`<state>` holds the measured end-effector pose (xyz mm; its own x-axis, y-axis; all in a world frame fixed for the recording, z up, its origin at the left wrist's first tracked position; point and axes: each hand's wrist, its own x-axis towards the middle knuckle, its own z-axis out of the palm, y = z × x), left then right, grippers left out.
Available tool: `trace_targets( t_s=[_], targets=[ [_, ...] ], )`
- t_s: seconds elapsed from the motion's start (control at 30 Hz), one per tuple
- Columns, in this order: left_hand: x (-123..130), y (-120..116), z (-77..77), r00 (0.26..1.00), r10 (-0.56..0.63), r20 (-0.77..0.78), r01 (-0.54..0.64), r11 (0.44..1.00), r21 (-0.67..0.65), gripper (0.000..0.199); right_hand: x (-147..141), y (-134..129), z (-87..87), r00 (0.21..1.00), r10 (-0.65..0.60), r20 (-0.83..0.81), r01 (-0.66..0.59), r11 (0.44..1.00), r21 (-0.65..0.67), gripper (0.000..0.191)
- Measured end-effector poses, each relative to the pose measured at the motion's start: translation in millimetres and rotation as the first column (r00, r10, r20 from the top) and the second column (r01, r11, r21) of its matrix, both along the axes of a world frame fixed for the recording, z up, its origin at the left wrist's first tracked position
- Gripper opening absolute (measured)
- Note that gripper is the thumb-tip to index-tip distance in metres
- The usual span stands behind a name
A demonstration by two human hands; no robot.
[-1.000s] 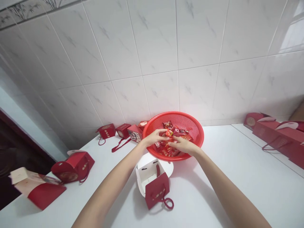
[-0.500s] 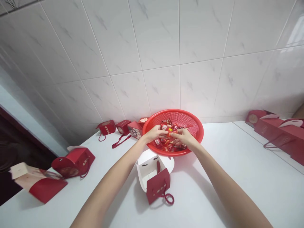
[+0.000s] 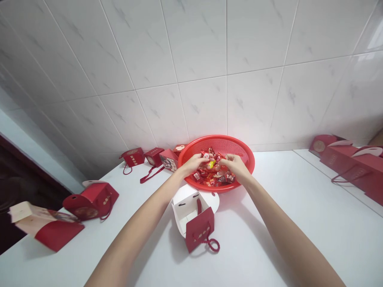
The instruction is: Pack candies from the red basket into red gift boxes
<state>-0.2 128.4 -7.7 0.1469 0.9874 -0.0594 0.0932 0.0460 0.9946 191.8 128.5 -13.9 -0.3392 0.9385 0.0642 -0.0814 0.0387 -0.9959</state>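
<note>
A round red basket (image 3: 250,169) with mesh walls holds many wrapped candies (image 3: 223,178), mostly red, one with yellow. Over the left part of the basket, my left hand (image 3: 194,163) has its fingers closed round a red-wrapped candy (image 3: 205,154). My right hand (image 3: 235,165) is over the right part, its thumb and fingertips pinched at a red wrapper (image 3: 219,158). In front of the basket stands an open red box (image 3: 200,231), white inside, with its flaps spread and a red cord handle at its front; no candy shows in it.
At the left are a red box (image 3: 97,199) and a red-and-beige box (image 3: 56,231). Several small boxes (image 3: 133,157) stand along the tiled wall (image 3: 203,107). Larger red boxes (image 3: 347,163) sit at the right on the white table (image 3: 287,175).
My hands have moved slightly apart above the basket, and more of the yellow-marked candy shows between them. The view has shifted a little.
</note>
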Motion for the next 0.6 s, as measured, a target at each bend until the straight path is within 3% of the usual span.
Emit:
trace_targets(
  t_s=[0.27,0.43,0.53,0.6],
  targets=[
    [1.4,2.3,-7.8,0.984,-0.171,-0.044,0.168,0.983,-0.071,0.013,-3.0,3.5,-7.5,0.992,0.102,0.068,-0.103,0.995,0.007,0.051],
    [4.8,-4.3,-4.5,0.950,-0.300,-0.083,0.288,0.948,-0.136,0.018,-3.3,7.6,-13.2,0.993,0.069,0.098,-0.072,0.997,0.035,0.056],
    [6.2,-6.7,-1.7,0.937,-0.262,-0.233,0.254,0.965,-0.063,0.024,-1.9,10.4,-15.6,0.996,-0.014,0.090,0.006,0.996,0.085,0.052],
    [6.3,-5.4,-1.4,0.919,-0.171,-0.356,0.186,0.983,0.009,0.024,-1.3,12.0,-16.8,0.995,-0.067,0.077,0.058,0.992,0.109,0.049]
  ],
)
